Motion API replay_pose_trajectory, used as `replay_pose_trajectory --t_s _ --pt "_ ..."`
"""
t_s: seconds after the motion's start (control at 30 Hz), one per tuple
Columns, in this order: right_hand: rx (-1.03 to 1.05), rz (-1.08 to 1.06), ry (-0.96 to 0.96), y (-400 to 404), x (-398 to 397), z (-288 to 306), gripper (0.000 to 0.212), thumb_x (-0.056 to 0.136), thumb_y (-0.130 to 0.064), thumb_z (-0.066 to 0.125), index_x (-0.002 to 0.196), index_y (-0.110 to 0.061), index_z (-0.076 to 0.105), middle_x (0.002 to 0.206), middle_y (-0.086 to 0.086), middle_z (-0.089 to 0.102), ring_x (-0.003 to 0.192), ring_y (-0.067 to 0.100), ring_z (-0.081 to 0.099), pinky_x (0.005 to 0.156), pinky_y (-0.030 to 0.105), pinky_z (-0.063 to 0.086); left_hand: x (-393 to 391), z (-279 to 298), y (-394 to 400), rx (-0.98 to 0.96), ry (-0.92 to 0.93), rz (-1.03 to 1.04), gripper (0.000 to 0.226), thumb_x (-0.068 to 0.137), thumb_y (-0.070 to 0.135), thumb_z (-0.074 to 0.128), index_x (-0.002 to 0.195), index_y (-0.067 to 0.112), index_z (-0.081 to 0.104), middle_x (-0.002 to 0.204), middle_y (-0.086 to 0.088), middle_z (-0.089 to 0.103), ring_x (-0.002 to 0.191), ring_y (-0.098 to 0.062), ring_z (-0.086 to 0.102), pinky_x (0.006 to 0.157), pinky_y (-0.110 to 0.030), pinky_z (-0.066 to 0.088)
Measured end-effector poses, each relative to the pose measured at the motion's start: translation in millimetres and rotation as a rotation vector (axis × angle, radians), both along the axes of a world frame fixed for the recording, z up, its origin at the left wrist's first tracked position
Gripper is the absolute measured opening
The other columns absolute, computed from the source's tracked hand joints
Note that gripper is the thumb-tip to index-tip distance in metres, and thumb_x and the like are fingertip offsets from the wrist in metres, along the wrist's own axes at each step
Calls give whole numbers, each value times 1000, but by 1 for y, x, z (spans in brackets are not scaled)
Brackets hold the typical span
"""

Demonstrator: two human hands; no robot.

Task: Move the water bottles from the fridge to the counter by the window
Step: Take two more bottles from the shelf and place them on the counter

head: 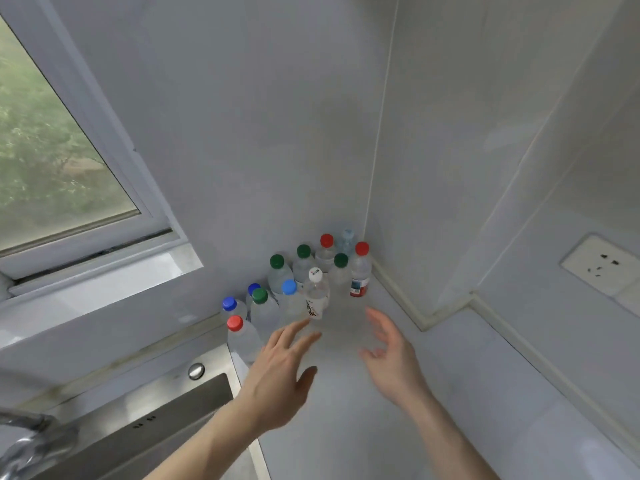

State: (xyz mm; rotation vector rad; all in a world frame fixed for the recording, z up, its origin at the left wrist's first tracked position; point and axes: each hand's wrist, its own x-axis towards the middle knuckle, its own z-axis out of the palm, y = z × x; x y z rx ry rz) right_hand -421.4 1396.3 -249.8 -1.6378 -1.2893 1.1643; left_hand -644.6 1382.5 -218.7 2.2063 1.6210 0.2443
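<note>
We hover our left hand (pixel 277 375) and right hand (pixel 391 358), fingers spread and holding nothing, before the water bottles (pixel 301 285) in the desk (pixel 398 427) corner

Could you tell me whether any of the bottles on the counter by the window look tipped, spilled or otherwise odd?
Nothing stands out. The water bottles all stand upright and capped in the counter corner, with no spill visible. Both the left hand and right hand are open and hold nothing.
</note>
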Motion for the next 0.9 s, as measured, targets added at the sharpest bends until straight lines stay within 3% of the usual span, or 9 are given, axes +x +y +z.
replay_pose_trajectory --t_s 0.13,0.23,0.37,0.47,0.53,0.67,0.77,0.9 --pt "-29 52 -74 -52 5 17 66 94 -8 70 138 -52 49 147 -21 52 136 3 49 115 30 42 -16 -3 -38 -19 -119 70 54 99 42 60 149 47 40 163 22 20 147 -11 31 117 -33 38" --pt "-43 56 -166 -86 8 27 58 95 -18 70 136 -54 49 147 -25 50 137 -1 46 119 32 39 -19 -5 -58 -18 -177 54 50 99 40 61 146 47 43 162 22 24 142 -12 38 113 -34 42" --pt "-69 30 -257 -134 9 46 57 98 -24 67 147 -47 47 147 -33 43 132 -10 40 120 25 34 -7 -1 -68 -17 -220 -84 48 100 37 59 145 46 44 162 24 23 146 -6 28 116 -27 34" --pt "-98 -56 -308 -183 9 59 57 100 -27 65 147 -51 45 135 -48 35 122 -19 39 117 19 33 5 6 -76 -7 -241 -226 47 101 35 59 145 44 46 161 24 25 146 -4 25 116 -22 25" --pt "-135 -142 -315 -218 9 68 56 101 -28 64 146 -54 43 128 -54 31 121 -16 39 115 20 34 16 8 -86 -14 -269 -320 46 100 33 61 144 42 49 160 24 28 146 -5 26 118 -24 27" --pt "-141 -310 -326 -281 11 81 55 100 -29 64 145 -55 44 138 -48 36 131 -12 38 118 21 33 38 15 -112 -21 -323 -472 44 98 34 63 140 41 55 157 23 35 145 -9 32 118 -32 33" --pt "-127 -420 -344 -327 12 88 56 99 -30 65 146 -54 44 147 -40 39 137 -14 37 120 21 32 55 27 -135 -31 -322 -592 43 99 36 62 140 43 54 156 27 34 143 -4 30 116 -28 34" --pt "-114 -554 -352 -382 13 105 57 99 -32 66 146 -55 43 147 -42 38 138 -17 34 119 19 31 84 50 -162 -39 -347 -748 42 99 36 60 139 46 53 155 32 31 141 3 26 116 -24 31"
